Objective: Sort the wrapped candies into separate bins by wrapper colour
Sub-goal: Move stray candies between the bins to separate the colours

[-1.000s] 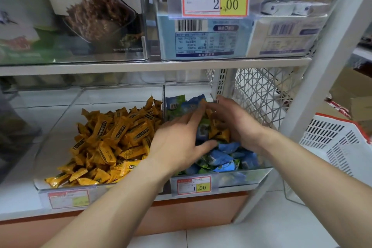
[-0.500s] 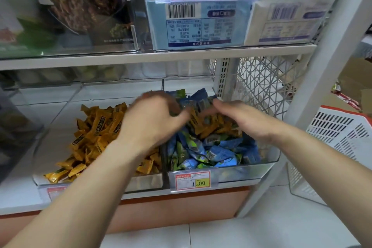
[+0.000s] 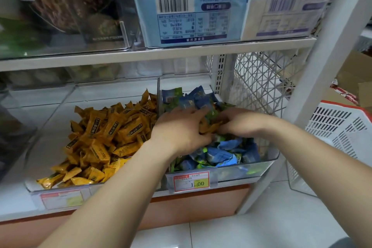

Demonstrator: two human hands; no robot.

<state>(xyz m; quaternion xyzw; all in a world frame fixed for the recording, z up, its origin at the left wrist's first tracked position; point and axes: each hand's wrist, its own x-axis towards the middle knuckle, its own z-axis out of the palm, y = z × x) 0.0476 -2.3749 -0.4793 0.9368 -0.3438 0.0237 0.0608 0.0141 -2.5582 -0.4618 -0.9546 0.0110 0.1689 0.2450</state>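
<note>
orange-wrapped candies [image 3: 104,139] are heaped in the left clear bin [image 3: 52,131]. blue and green candies [image 3: 221,155] are piled in the right bin [image 3: 259,167], with a stray orange cluster [image 3: 209,127] mixed in on top. wrapper print is too blurred to be read. fingertips of both hands are buried in the pile. left hand [image 3: 181,133] fingers are curled round the stray orange cluster. right hand [image 3: 243,123] fingers are bent over it; its grip cannot be told.
</note>
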